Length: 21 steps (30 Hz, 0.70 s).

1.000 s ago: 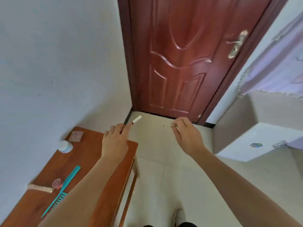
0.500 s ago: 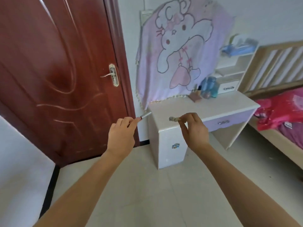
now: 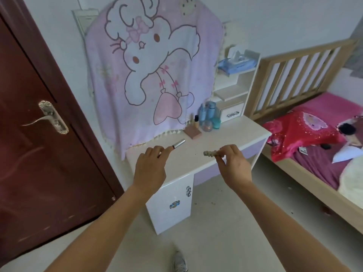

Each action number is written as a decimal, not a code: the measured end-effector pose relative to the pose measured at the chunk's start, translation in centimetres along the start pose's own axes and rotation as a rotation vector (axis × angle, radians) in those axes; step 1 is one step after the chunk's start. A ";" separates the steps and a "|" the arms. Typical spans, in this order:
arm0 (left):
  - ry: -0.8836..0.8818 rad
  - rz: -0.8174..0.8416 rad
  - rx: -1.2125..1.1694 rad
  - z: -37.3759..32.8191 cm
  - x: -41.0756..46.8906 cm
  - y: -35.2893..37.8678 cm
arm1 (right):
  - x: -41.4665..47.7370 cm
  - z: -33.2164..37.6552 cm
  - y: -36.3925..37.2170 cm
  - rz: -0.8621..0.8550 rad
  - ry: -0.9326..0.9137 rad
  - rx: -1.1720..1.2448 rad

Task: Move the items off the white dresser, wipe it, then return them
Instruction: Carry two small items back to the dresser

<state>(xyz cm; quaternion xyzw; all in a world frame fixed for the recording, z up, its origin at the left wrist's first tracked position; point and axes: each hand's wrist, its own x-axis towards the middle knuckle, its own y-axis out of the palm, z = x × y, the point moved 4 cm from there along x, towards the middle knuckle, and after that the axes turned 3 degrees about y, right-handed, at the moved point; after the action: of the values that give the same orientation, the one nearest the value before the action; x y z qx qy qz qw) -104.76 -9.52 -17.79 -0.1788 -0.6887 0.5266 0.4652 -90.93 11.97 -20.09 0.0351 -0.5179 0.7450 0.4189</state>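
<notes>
At your far left stands the dark red door [image 3: 39,154] with its metal lever handle [image 3: 53,119]. Beside it a pink cartoon-rabbit blanket [image 3: 153,75] hangs down to the back edge of the white dressing table [image 3: 196,160]. Your left hand [image 3: 150,169] hovers over the table's left end, fingers curled, pinching a silver lipstick tube [image 3: 178,144] at its tip. Your right hand [image 3: 234,165] is just beside it over the table's front edge, thumb and fingers pinching a small beige ridged hair tie [image 3: 210,153] (it could be a clip). At the back of the table are a pink box [image 3: 192,132] and blue bottles [image 3: 209,114]. On the shelf above lies a blue wipes pack [image 3: 237,64], its print too blurred to read. The wooden bed [image 3: 294,79] is at your right.
</notes>
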 end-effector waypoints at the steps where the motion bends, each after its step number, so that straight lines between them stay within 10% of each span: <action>1: -0.036 0.023 -0.048 0.6 1.7 1.6 | 1.9 -0.8 0.8 0.003 0.012 -0.011; 21: -0.501 0.383 -0.370 8.5 20.4 24.8 | 26.7 -11.6 22.6 0.468 0.135 0.072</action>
<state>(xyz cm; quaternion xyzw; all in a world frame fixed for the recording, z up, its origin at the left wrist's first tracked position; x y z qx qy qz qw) -128.15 10.23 -30.75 -0.2510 -0.8189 0.4983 0.1348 -118.63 34.41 -29.23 -0.1211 -0.4560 0.8403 0.2671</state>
